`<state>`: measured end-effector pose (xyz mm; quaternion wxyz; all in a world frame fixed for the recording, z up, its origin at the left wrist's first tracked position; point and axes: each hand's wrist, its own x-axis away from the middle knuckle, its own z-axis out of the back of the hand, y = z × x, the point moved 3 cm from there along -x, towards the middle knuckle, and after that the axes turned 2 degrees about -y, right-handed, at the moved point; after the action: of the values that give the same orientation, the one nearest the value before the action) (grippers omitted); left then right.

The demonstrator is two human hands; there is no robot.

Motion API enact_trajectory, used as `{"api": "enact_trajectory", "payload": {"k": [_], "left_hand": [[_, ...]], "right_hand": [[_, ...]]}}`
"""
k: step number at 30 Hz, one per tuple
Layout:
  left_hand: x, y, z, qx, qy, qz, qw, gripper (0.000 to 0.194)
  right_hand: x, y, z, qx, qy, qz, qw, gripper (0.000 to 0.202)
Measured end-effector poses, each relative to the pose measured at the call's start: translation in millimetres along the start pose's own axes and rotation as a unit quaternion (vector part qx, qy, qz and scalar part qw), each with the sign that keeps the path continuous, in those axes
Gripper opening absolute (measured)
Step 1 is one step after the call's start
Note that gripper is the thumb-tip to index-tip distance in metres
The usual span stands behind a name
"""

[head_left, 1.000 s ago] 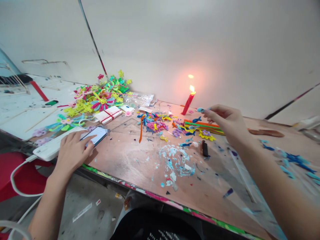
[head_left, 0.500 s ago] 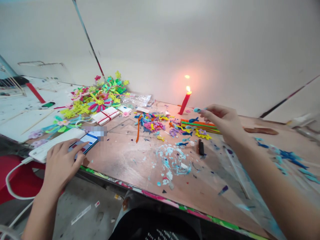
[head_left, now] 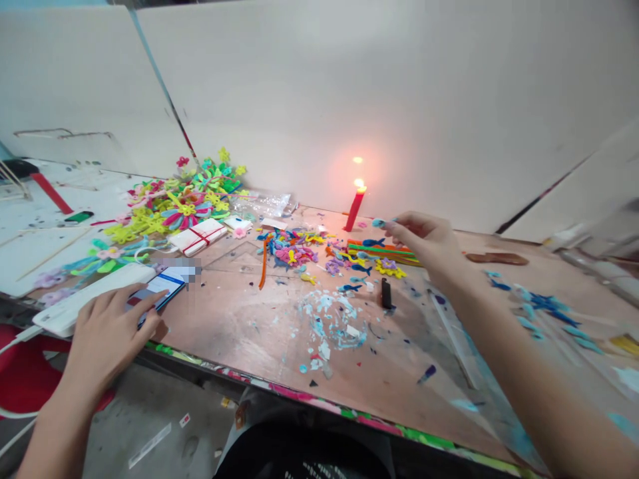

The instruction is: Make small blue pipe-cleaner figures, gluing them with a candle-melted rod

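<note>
My left hand (head_left: pixel 112 326) lies over the lower end of a phone (head_left: pixel 167 285) with a lit screen, fingers spread and a fingertip on the glass. Under its wrist side is a white power bank (head_left: pixel 94 299) with a white cable. My right hand (head_left: pixel 424 236) is raised at the right of the candle, thumb and fingertips pinched on a small light-blue piece (head_left: pixel 379 223). Just left of that piece, a red candle (head_left: pixel 354 210) stands lit, leaning slightly.
Colourful fuzzy flowers (head_left: pixel 184 206) are heaped at the back left. Small craft pieces (head_left: pixel 289 247), a black lighter (head_left: pixel 386 293) and blue scraps (head_left: pixel 332 319) lie mid-table. Blue fish shapes (head_left: pixel 549 304) are at right. An unlit red candle (head_left: pixel 52 193) leans far left.
The whole view has shifted, so the table's things appear further left. My left hand is still at the phone, and my right hand still pinches the light-blue piece near the flame.
</note>
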<state>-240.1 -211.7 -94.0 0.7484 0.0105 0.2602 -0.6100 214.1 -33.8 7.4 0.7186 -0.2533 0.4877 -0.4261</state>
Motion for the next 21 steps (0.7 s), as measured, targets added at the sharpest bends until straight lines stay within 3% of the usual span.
{"api": "enact_trajectory", "payload": {"k": [3, 6, 8, 10, 14, 16, 19, 21], "left_hand": [[-9, 24, 15.6, 0.037, 0.023, -0.01, 0.999, 0.052], [-26, 78, 48.6, 0.166, 0.054, -0.091, 0.98, 0.047], [-42, 124, 76.4, 0.281, 0.076, -0.164, 0.942, 0.044], [-64, 167, 104.2, 0.393, 0.126, -0.215, 0.885, 0.039], [-125, 222, 141.8, 0.551, 0.216, -0.212, 0.778, 0.026], [-158, 233, 149.1, 0.632, 0.192, -0.167, 0.732, 0.018], [-194, 241, 154.5, 0.673, 0.1, -0.155, 0.717, 0.01], [-206, 243, 156.1, 0.71, 0.033, -0.155, 0.686, 0.012]], "right_hand": [[1, -3, -1, 0.003, -0.007, 0.005, 1.0, 0.022], [0, -5, -4, -0.009, -0.018, 0.014, 1.0, 0.023], [-3, -7, -5, -0.023, -0.019, 0.02, 0.999, 0.025], [-8, -10, -7, -0.039, -0.014, 0.025, 0.999, 0.026], [-19, -19, -8, -0.064, -0.001, 0.032, 0.997, 0.026], [-25, -23, -9, -0.071, 0.006, 0.031, 0.997, 0.025], [-31, -27, -9, -0.086, 0.02, 0.03, 0.996, 0.024], [-35, -28, -9, -0.099, 0.031, 0.034, 0.994, 0.023]]}}
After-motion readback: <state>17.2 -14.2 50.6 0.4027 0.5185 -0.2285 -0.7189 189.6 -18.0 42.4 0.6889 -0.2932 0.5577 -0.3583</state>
